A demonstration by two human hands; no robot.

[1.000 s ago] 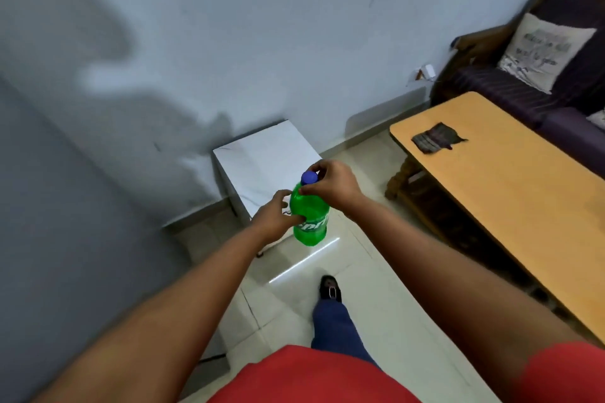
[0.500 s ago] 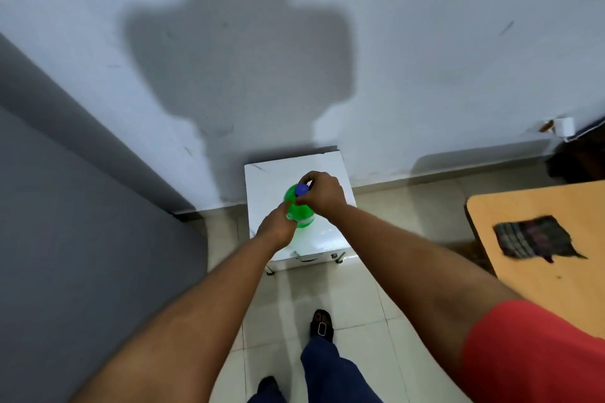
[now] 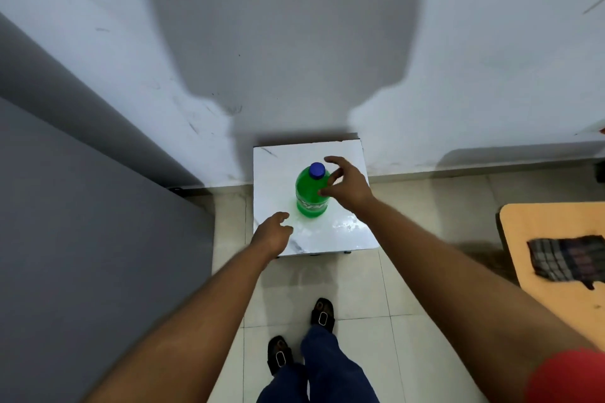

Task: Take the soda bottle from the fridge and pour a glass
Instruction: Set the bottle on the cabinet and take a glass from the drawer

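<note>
A: Where's the bottle?

B: The green plastic soda bottle with a blue screw cap (image 3: 311,190) stands upright on the small white marble-look side table (image 3: 278,173) against the wall, near the table's middle.

A: Hands?

B: The right hand (image 3: 346,185) is beside the bottle's right shoulder, fingers spread apart, thumb just at the plastic. Touching or a hair off, can't tell. Not clamped on anything. The left hand (image 3: 272,232) is low at the table's front-left edge, fingers loosely curled, holding nothing, apart from the bottle.

A: Cap?

B: On. No glass in view anywhere.

A: Risks?

B: Main one, I'd say: the right fingers sit right by the neck, so a careless move could clip the cap and tip the bottle. It looks tall and narrow, and the tabletop is glossy, so it could slide or roll off onto the tiled floor (image 3: 409,271).

A: Anything else?

B: If it's been jostled, opening could make it fizz over. That's a guess. The table has small feet, and a knee bump might rock it. The person's sandalled feet (image 3: 322,316) are close to it.

A: The other table?

B: The tan wooden table (image 3: 540,239) at right, with a dark checked cloth (image 3: 566,258), is well apart. No glass there either.
</note>
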